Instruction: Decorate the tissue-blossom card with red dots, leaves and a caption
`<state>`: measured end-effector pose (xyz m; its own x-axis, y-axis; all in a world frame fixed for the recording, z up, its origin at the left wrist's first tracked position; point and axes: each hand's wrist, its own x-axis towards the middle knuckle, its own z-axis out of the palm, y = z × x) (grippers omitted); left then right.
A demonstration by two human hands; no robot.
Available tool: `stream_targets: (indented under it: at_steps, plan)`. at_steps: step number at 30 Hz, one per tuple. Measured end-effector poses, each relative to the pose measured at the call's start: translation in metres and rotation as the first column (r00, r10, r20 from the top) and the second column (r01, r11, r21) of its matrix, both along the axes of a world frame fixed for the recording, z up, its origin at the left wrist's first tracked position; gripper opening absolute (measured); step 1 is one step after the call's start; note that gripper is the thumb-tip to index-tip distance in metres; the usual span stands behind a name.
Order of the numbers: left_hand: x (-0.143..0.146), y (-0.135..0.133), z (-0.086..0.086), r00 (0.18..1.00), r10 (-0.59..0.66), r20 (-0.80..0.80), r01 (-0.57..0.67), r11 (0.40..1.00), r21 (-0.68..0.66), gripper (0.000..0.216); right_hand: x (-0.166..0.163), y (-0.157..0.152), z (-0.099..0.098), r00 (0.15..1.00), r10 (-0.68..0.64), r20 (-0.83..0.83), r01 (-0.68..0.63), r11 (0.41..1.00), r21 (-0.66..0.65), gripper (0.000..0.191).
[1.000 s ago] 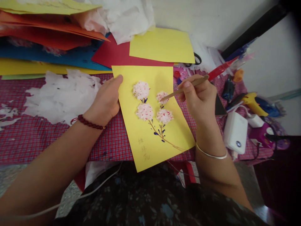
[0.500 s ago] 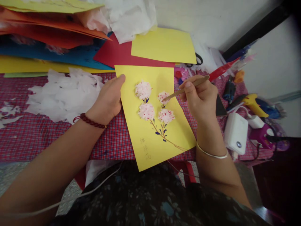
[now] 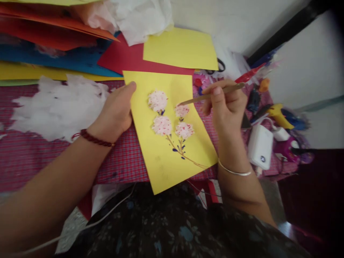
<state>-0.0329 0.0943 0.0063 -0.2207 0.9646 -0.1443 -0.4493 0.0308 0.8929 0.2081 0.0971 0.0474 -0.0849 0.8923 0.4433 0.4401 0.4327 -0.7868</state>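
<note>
A yellow card [image 3: 163,157] lies on the red checked cloth [image 3: 32,157] in front of me. It bears several white tissue flowers flecked with red [image 3: 161,125] on painted stems. My left hand [image 3: 114,113] presses flat on the card's left edge, fingers stretched out. My right hand [image 3: 225,107] is closed round a thin wooden brush [image 3: 209,96]. The brush tip hovers just above the small upper right flower [image 3: 182,110].
White tissue scraps [image 3: 56,107] lie at the left. Red, blue, orange and yellow sheets [image 3: 180,48] are stacked at the back. To the right lie a white power adapter [image 3: 260,146], a yellow glue gun [image 3: 279,116], scissors [image 3: 220,66] and small tools.
The brush tip has lifted slightly off the upper right flower. The view has shifted a little and blurred. My left hand stays on the card.
</note>
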Motion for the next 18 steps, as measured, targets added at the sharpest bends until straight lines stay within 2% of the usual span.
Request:
stream_targets:
  at_steps: [4,7,9,11,14,16,18]
  plan:
    - [0.002,-0.004,0.01,0.998,-0.06,-0.031,0.059,0.998,-0.023,0.012,0.0,-0.003,0.0,0.998,-0.041,0.038,0.042,0.999,-0.034,0.04]
    - [0.002,-0.004,0.01,0.993,-0.11,-0.044,0.111,0.993,0.034,0.029,0.0,0.0,-0.002,0.998,-0.059,-0.004,0.059,0.998,-0.027,0.043]
    - [0.002,-0.003,0.009,0.991,-0.128,-0.039,0.131,0.989,0.069,0.042,-0.001,0.004,-0.004,0.993,-0.016,-0.113,0.022,0.999,0.044,0.039]
    - [0.003,-0.002,0.009,0.99,-0.136,-0.042,0.139,0.987,0.078,0.052,-0.003,0.008,-0.006,0.96,0.092,-0.265,-0.052,0.986,0.157,0.029]
    - [0.006,-0.004,0.015,0.991,-0.114,-0.064,0.118,0.991,0.059,0.057,-0.004,0.015,-0.009,0.896,0.219,-0.386,-0.123,0.958,0.258,0.018]
    - [0.009,-0.006,0.021,0.992,-0.094,-0.083,0.097,0.995,0.038,0.052,-0.004,0.019,-0.011,0.885,0.236,-0.401,-0.129,0.952,0.278,0.018]
    - [0.01,-0.007,0.024,0.99,-0.093,-0.106,0.097,0.995,0.033,0.048,-0.003,0.022,-0.013,0.893,0.2,-0.403,-0.083,0.953,0.29,0.02]
